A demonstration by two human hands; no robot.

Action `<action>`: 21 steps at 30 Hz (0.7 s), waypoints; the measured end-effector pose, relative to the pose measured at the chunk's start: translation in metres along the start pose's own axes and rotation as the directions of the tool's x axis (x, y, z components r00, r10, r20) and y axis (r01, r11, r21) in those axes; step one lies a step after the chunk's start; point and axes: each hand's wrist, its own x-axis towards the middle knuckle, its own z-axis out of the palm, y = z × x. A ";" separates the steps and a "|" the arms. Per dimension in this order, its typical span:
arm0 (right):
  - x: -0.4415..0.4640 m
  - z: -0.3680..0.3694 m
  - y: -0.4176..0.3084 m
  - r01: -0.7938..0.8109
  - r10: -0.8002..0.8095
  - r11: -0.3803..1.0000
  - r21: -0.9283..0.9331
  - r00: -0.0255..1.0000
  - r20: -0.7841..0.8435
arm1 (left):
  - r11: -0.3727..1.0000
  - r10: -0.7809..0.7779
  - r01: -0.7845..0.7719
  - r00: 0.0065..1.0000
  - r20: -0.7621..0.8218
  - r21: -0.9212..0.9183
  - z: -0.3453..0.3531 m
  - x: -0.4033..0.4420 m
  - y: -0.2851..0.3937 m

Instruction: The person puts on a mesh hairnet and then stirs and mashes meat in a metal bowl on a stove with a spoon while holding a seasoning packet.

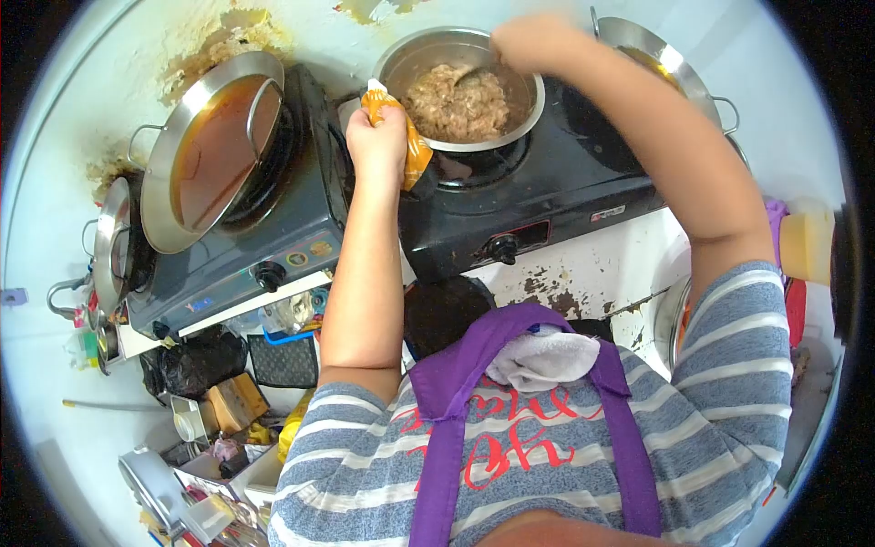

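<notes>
A steel pot stands on the burner of the right-hand stove. Inside lies a pale brown, chunky mass that looks like minced meat. My left hand is closed around an orange piece of cloth or wrapper with a white pattern, against the pot's left rim. My right hand, slightly blurred, is above the pot's far right rim, closed on the handle of a metal spoon. The spoon's head sits in the meat, and the handle is mostly hidden by the hand.
A wide pan of reddish-brown liquid sits on the left stove, with a smaller pan beyond it. Another handled pan stands at the far right. Containers and a black bag crowd the lower left.
</notes>
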 end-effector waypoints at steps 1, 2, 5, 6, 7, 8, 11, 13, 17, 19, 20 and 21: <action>-0.005 0.005 -0.008 0.013 -0.009 0.991 -0.134 1.000 0.030 | 1.000 0.009 -0.009 1.000 0.007 0.005 0.000 0.002 -0.002; -0.010 0.007 -0.010 -0.012 0.016 0.992 -0.124 0.999 0.032 | 1.000 0.019 -0.019 1.000 0.012 0.011 0.000 0.005 -0.007; -0.009 -0.026 -0.005 -0.032 0.039 0.994 -0.101 0.997 0.069 | 1.000 0.020 -0.020 1.000 -0.009 0.003 -0.001 0.006 -0.011; -0.007 -0.026 -0.009 -0.019 0.020 0.997 -0.070 1.000 0.019 | 1.000 0.017 -0.017 1.000 -0.020 -0.004 -0.001 0.004 -0.009; -0.008 -0.026 -0.013 -0.007 0.005 0.999 -0.038 1.000 -0.031 | 1.000 0.013 -0.014 1.000 -0.026 -0.008 0.000 0.001 -0.008; -0.010 -0.025 -0.015 0.004 -0.005 1.000 -0.007 0.997 -0.082 | 1.000 0.011 -0.012 0.999 -0.030 -0.014 -0.001 -0.001 -0.006; -0.022 0.002 -0.031 -0.012 0.013 0.991 -0.136 1.000 0.008 | 0.999 0.041 -0.040 0.999 -0.026 0.017 0.000 0.003 -0.011; -0.023 -0.023 -0.028 0.013 -0.009 0.990 -0.140 1.000 0.028 | 0.998 0.051 -0.050 0.998 -0.022 0.041 -0.001 0.007 -0.016; -0.016 -0.026 -0.022 -0.066 0.059 0.996 -0.063 0.992 -0.110 | 0.998 0.033 -0.032 0.999 -0.013 0.057 -0.001 0.004 -0.013; -0.016 0.004 -0.026 0.036 -0.044 0.986 -0.163 0.998 -0.046 | 0.998 0.034 -0.034 0.999 -0.007 0.050 0.000 0.004 -0.010; -0.014 0.013 -0.025 -0.001 -0.003 0.988 -0.152 1.000 -0.026 | 0.999 0.036 -0.036 0.999 0.000 0.037 -0.001 0.006 -0.011; -0.017 0.001 -0.026 -0.006 0.004 0.990 -0.144 1.000 -0.016 | 0.999 0.036 -0.036 0.999 0.005 0.025 -0.001 0.006 -0.013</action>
